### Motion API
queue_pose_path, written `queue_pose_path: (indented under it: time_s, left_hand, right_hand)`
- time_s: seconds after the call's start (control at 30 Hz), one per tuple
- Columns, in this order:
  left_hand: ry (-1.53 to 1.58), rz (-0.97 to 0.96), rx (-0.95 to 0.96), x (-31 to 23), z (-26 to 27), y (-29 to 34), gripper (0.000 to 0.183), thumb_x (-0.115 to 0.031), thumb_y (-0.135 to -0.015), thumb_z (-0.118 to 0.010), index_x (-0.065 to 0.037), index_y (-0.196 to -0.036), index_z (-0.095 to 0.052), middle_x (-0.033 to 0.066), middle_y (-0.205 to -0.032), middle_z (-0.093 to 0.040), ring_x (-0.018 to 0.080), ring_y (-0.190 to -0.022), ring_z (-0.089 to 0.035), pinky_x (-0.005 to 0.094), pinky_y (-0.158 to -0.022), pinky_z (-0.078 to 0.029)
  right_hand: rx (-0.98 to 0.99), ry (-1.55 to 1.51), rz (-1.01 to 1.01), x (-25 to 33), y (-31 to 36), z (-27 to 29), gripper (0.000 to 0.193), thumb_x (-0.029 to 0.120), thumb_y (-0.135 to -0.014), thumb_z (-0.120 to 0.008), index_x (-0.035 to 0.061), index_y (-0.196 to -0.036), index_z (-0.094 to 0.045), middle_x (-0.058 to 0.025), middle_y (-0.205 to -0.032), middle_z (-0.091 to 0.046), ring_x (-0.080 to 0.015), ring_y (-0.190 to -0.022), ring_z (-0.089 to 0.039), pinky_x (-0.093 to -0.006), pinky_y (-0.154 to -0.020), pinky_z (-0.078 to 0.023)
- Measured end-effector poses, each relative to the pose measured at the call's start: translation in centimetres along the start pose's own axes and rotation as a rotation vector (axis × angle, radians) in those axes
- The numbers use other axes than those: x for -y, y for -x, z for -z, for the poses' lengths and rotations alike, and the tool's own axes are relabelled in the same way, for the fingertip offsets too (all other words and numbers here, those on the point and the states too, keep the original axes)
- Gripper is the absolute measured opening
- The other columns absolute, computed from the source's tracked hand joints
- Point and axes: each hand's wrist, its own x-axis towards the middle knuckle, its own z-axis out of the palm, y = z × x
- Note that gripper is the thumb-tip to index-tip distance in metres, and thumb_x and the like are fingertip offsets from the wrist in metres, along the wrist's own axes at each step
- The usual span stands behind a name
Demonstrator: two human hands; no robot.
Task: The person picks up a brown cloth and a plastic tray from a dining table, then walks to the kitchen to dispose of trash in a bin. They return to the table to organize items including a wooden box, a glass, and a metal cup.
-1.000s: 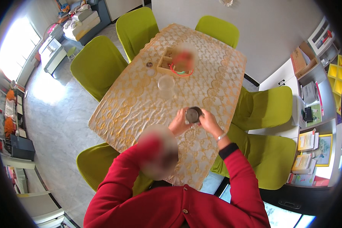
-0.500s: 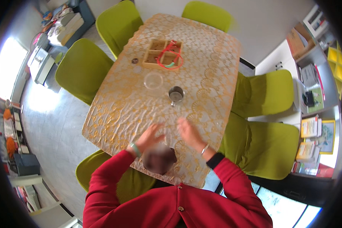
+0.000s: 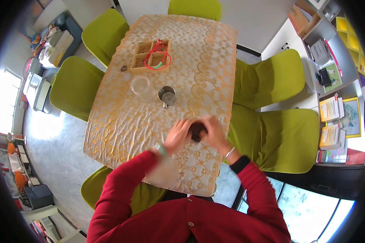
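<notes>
Gold lace pattern covers the table (image 3: pixel 121 121) in front of me, and both my hands meet over its near right part; my left hand (image 3: pixel 177 135) and my right hand (image 3: pixel 212 133) are cupped together around a small dark object (image 3: pixel 197 130), fingers curled against it from either side; only a sliver of it shows between them, so I cannot tell what it is, nor whether it rests on the cloth or is lifted just off it; a pale band sits at my left wrist and a thin bracelet at my right, with red sleeves running back to the lower edge; beyond my hands, toward the middle of the table, stands a small metal cup (image 3: pixel 166 95), upright, its handle turned toward me; just beside it on the left is a clear glass bowl (image 3: pixel 140 85), the two close but apart; farther off is a wooden tray (image 3: pixel 138 69) split into compartments, with a red cord looped across its right half; a small dark bit lies on the cloth left of the tray; green chairs (image 3: pixel 75 87) stand round the table on both sides.
</notes>
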Motion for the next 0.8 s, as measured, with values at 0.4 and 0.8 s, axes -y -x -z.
queue_pose_path:
  time_s: [0.4, 0.8]
  left_hand:
    - [-0.106, 0.136, 0.130, 2.6, -9.0, -1.8, 0.030, -0.004, -0.068, -0.055, -0.007, -0.098, -0.055, 0.0145, -0.095, -0.053, 0.0334, -0.094, -0.050, 0.0427, -0.074, -0.043]
    - [0.202, 0.064, 0.457, -12.0, -11.7, 8.9, 0.028, -0.016, -0.075, -0.052, 0.000, -0.097, -0.054, 0.0181, -0.089, -0.056, 0.0345, -0.085, -0.055, 0.0411, -0.073, -0.046]
  right_hand:
    - [0.087, 0.174, -0.212, -8.0, 6.0, -2.7, 0.023, 0.003, -0.067, -0.054, 0.0024, -0.090, -0.054, -0.0166, -0.091, -0.048, -0.0346, -0.088, -0.046, -0.0427, -0.078, -0.039]
    - [0.605, -0.040, -0.243, 1.2, 16.7, 10.8, 0.014, 0.008, -0.068, -0.051, 0.0032, -0.080, -0.057, -0.0148, -0.079, -0.053, -0.0321, -0.076, -0.052, -0.0377, -0.066, -0.044]
